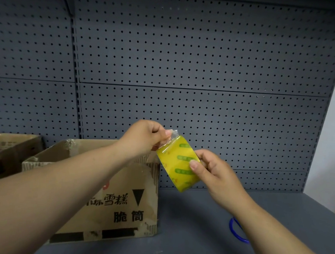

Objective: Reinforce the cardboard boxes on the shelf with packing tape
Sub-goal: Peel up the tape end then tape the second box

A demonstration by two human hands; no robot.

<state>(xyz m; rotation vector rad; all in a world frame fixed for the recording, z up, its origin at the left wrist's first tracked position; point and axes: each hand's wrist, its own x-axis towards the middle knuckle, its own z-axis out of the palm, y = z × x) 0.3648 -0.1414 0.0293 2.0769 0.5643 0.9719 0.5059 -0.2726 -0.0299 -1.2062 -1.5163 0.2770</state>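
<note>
A yellow roll of packing tape (179,165) with green marks is held above the shelf, just right of an open cardboard box (122,202) with black printed characters. My right hand (215,172) grips the roll from the right, thumb on its face. My left hand (147,135) pinches the clear free end of the tape (171,135) at the roll's top, a short strip peeled off. My left forearm crosses over the box and hides part of its top opening.
A second worn cardboard box (0,151) stands at the far left. A blue ring (236,231) lies on the grey shelf (193,231) under my right forearm. A grey pegboard back panel (189,57) rises behind. The shelf's front edge runs along the bottom.
</note>
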